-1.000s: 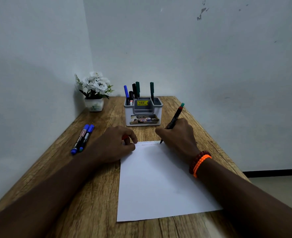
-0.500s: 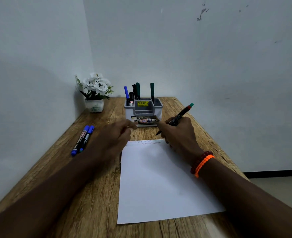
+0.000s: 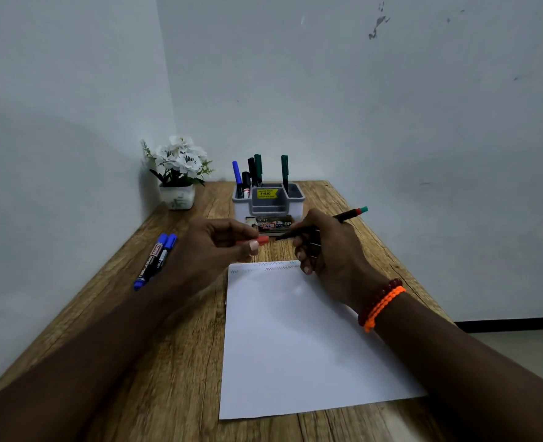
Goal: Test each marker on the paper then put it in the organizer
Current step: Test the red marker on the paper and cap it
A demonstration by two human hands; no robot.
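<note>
Left hand pinches red cap; right hand grips uncapped marker above paper.

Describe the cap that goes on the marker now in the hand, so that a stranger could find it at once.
Start from the grey organizer at the far end of the wooden table. Just in front of it, the left hand pinches a small red cap between its fingers, facing the tip of the marker in the right hand. It is the only loose red piece; the other markers wear blue, black or green caps.
</note>
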